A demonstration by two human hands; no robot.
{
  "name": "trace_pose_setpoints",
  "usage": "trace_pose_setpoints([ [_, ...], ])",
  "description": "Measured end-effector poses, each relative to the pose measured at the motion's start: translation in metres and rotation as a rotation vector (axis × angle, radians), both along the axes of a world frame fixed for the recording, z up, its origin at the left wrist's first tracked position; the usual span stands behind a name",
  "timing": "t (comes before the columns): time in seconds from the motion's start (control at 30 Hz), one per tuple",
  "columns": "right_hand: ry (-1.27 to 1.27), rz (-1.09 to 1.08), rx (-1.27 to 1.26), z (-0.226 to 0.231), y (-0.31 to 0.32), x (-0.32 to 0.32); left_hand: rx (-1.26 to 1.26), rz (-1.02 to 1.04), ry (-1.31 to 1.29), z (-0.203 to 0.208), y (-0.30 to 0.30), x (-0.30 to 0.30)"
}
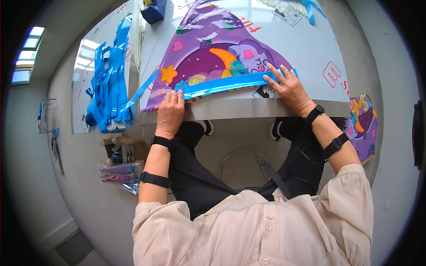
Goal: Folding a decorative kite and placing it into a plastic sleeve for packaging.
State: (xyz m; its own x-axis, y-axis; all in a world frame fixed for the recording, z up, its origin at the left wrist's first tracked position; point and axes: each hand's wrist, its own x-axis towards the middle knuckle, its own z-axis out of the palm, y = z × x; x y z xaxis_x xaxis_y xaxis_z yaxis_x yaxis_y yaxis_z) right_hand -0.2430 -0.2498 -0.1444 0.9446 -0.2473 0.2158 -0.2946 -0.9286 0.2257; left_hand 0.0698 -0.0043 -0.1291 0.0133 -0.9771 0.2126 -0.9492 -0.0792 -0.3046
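Note:
A purple triangular printed sheet with a moon, stars and cartoon figures lies on the table in front of me. Along its near edge runs a shiny blue strip, laid nearly straight from left to right. At the strip's left end, my left hand has its fingers drawn together on the strip; the thumb is partly hidden. My right hand rests on the strip's right end, fingers spread and pressing down flat. Beside my left hand, a loose blue ribbon trails toward a large bundle of blue ribbons.
A dark blue tape dispenser stands at the far left of the table. White cords lie near it. Below the left side are a cardboard box and plastic-wrapped packs. Another printed purple piece is at the right.

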Motion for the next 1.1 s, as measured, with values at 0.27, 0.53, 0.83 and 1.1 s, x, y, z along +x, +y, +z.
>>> trace_pose_setpoints([
  [0.27, -0.037, 0.005, -0.052, -0.002, 0.003, 0.002, 0.046, 0.037, 0.068, 0.005, 0.0, -0.001],
  [0.53, -0.037, 0.039, 0.118, 0.02, -0.01, 0.011, -0.088, 0.019, 0.269, 0.006, 0.001, 0.01],
  [0.83, 0.103, 0.068, 0.788, 0.058, -0.079, 0.05, 0.159, 0.195, 0.918, 0.024, -0.032, 0.066],
  [1.1, 0.471, -0.208, 1.138, 0.059, -0.107, 0.081, 0.227, 0.263, 1.051, 0.021, -0.051, 0.073],
])
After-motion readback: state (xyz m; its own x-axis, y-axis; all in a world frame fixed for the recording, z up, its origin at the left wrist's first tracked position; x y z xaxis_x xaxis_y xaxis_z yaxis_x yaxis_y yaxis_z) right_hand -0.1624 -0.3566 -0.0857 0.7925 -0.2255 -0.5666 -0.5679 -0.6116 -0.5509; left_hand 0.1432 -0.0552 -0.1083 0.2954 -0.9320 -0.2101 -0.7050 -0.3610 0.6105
